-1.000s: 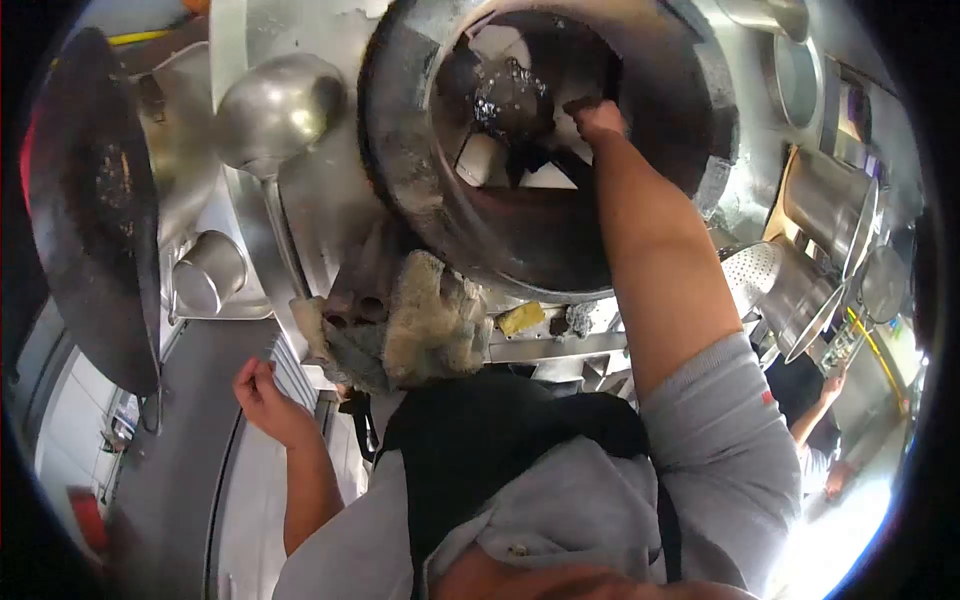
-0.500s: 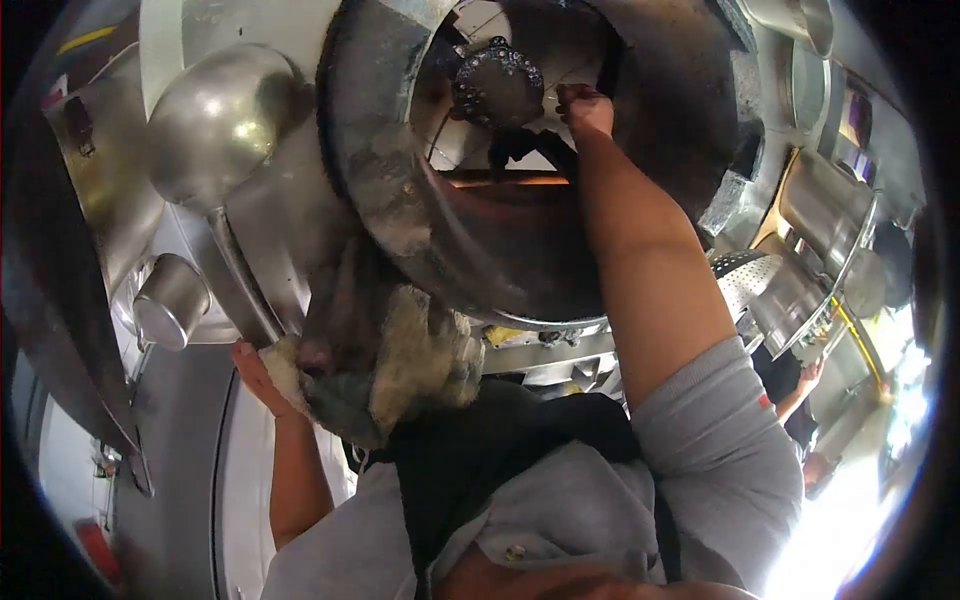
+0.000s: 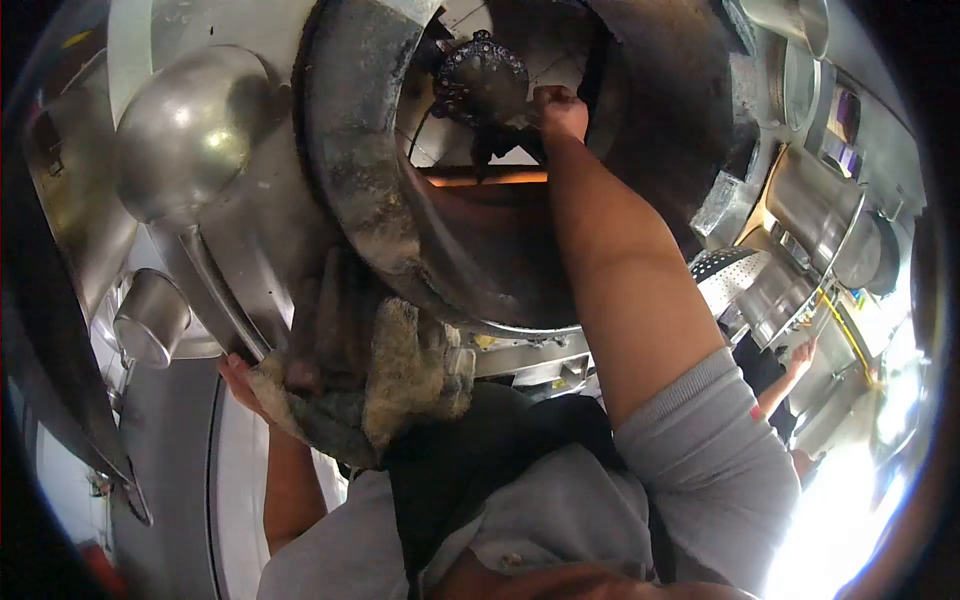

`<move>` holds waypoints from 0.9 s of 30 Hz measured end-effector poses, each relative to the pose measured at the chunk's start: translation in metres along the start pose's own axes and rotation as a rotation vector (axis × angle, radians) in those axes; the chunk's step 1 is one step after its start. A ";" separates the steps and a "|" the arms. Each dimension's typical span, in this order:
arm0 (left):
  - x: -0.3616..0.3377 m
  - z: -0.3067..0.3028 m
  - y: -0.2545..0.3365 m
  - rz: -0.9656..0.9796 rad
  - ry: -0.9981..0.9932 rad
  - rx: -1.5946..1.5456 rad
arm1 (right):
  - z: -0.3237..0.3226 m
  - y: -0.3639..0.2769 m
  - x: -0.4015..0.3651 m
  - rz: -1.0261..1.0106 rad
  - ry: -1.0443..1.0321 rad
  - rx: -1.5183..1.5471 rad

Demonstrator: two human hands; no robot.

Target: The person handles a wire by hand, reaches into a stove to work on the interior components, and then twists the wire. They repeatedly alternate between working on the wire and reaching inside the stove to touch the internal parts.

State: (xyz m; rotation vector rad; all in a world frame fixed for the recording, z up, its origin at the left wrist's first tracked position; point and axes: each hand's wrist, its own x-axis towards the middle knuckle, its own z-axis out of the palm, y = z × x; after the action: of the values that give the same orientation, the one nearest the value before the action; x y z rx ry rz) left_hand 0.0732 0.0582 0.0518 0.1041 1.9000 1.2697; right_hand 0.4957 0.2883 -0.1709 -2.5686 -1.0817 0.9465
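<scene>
My right hand (image 3: 562,112) is closed inside the round opening of a large, blackened wok stove ring (image 3: 370,200). It is beside a dark round burner head (image 3: 484,78) with small studs or holes around its edge. What its fingers hold, if anything, is hidden. My left hand (image 3: 243,385) is low at the left, its fingers curled at the edge of a thick, stained tan and grey cloth (image 3: 395,370). The handle of a big steel ladle (image 3: 190,140) ends just above those fingers. An orange glowing strip (image 3: 490,181) shows below the burner head.
A small steel cup (image 3: 152,318) stands at the left, below the ladle bowl. On the right are a perforated strainer (image 3: 730,276), steel pots (image 3: 815,205) and a yellow pipe (image 3: 846,335). Another person's hand (image 3: 802,358) shows at the far right.
The whole view has shifted slightly, so most things sit further left. My right hand stays closed beside the burner head, and my left hand stays at the cloth.
</scene>
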 end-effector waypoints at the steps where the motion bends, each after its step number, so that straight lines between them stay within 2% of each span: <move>1: 0.002 -0.003 -0.002 -0.007 0.014 0.019 | -0.001 -0.002 -0.001 -0.035 -0.002 0.016; 2: 0.003 -0.005 -0.005 -0.013 0.026 0.024 | 0.002 0.003 0.004 -0.038 -0.001 0.017; 4: 0.005 -0.009 -0.007 -0.031 0.043 0.036 | 0.013 0.025 0.016 -0.265 -0.085 -0.064; 5: 0.006 -0.011 -0.008 -0.036 0.050 0.042 | 0.009 0.016 0.011 -0.265 -0.087 -0.065; 7: 0.008 -0.016 -0.011 -0.048 0.061 0.052 | -0.005 -0.017 -0.010 0.167 -0.112 0.088; 10: 0.010 -0.022 -0.014 -0.060 0.065 0.054 | -0.004 -0.017 -0.013 0.138 -0.053 0.106; 14: 0.007 -0.014 -0.012 -0.058 0.072 0.049 | -0.004 -0.016 -0.012 0.136 -0.111 0.065; 17: 0.011 -0.022 -0.015 -0.058 0.079 0.080 | -0.004 -0.016 -0.014 0.054 -0.051 0.127; 19: 0.013 -0.026 -0.018 -0.070 0.077 0.116 | 0.001 -0.005 -0.009 0.030 -0.064 0.305; 22: 0.011 -0.021 -0.016 -0.066 0.103 0.099 | -0.008 -0.027 -0.021 0.081 -0.030 0.130; 23: 0.010 -0.018 -0.016 -0.067 0.106 0.091 | -0.008 -0.027 -0.022 0.082 -0.030 0.129; 25: 0.010 -0.014 -0.013 -0.069 0.110 0.079 | -0.007 -0.025 -0.022 0.100 -0.049 0.310; 27: 0.008 -0.011 -0.012 -0.074 0.114 0.069 | -0.004 -0.020 -0.017 0.096 -0.061 0.258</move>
State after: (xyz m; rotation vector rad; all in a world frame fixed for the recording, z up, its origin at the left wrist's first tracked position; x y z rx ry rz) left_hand 0.0644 0.0483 0.0395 -0.0024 2.0267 1.1828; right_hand 0.4781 0.2910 -0.1517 -2.4115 -0.7964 1.1139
